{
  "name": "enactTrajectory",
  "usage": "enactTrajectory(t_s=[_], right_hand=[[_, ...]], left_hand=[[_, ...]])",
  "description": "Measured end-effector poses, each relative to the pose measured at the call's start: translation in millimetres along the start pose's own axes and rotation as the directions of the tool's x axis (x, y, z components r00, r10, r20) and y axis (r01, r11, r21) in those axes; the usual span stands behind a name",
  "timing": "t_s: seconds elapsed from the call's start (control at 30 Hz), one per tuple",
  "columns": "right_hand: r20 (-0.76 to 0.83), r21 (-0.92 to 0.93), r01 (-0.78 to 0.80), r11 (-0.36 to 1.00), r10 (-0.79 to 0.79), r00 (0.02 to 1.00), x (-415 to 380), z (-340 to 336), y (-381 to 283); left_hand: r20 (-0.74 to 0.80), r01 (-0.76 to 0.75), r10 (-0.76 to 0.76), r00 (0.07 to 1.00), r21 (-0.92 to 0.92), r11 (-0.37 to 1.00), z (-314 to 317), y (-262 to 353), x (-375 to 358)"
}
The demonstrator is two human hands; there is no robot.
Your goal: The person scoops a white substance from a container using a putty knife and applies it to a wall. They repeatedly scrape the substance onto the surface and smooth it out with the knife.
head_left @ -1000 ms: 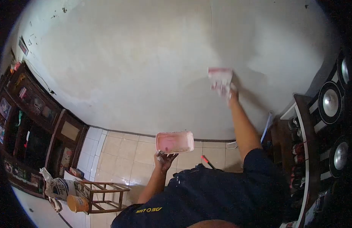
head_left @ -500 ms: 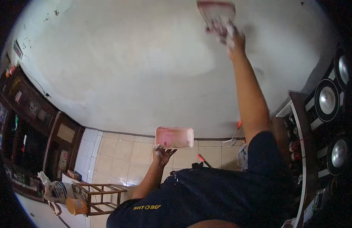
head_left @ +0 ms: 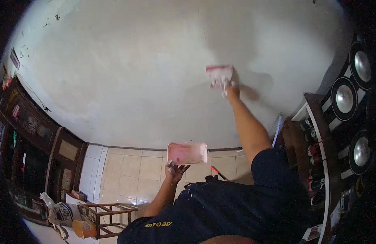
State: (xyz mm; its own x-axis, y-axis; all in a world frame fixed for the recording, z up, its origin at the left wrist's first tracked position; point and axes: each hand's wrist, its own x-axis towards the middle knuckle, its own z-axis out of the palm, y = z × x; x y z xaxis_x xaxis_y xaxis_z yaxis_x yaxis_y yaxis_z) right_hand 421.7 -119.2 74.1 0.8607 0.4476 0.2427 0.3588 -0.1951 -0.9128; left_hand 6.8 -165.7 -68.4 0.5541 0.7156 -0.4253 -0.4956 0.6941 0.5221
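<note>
My left hand (head_left: 176,171), smeared with white, is closed on the near edge of a pink rectangular plastic tub (head_left: 187,153). Residue coats the tub's inside, and its mouth faces up toward me. Out in front, my right hand (head_left: 230,90) grips a wide putty scraper (head_left: 220,75) with a reddish edge and white filler smeared over it. The scraper lies close against the pale wall (head_left: 155,81), and the arm's shadow falls to its right.
A wooden stool (head_left: 114,213) stands at lower left, beside an orange bucket (head_left: 84,229) and a white sack (head_left: 66,213). Dark cabinets (head_left: 33,122) line the left. At right are a shoe rack (head_left: 316,154) and large round speakers (head_left: 344,99). A red-handled tool (head_left: 218,173) lies on the tiles.
My right hand has brought the scraper down and slightly left along the wall, from the upper edge of view. The left hand and tub sit slightly lower in view.
</note>
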Motion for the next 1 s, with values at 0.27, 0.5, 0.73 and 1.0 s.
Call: enactTrajectory(t_s=[0.27, 0.5, 0.73, 1.0], right_hand=[[-0.163, 0.115, 0.415, 0.903, -0.395, 0.904, 1.5, -23.1, -94.1], [-0.216, -0.201, 0.294, 0.934, -0.335, 0.917, 101.3, -37.1, -239.0], [-0.003, -0.083, -0.036, 0.996, 0.035, 0.999, -11.5, 61.7, 17.0], [-0.137, -0.088, 0.452, 0.888, -0.460, 0.877, -6.6, 10.6, -64.4]], left_hand=[[0.055, -0.042, 0.042, 0.998, 0.006, 0.999, -8.9, 4.5, -1.1], [0.012, -0.092, 0.092, 0.996, -0.002, 0.996, -12.8, 9.6, -6.0], [0.035, 0.005, -0.002, 0.999, -0.088, 0.996, -45.1, 12.1, -0.2], [-0.028, -0.055, 0.054, 0.998, -0.010, 0.998, -34.6, 21.5, -20.6]])
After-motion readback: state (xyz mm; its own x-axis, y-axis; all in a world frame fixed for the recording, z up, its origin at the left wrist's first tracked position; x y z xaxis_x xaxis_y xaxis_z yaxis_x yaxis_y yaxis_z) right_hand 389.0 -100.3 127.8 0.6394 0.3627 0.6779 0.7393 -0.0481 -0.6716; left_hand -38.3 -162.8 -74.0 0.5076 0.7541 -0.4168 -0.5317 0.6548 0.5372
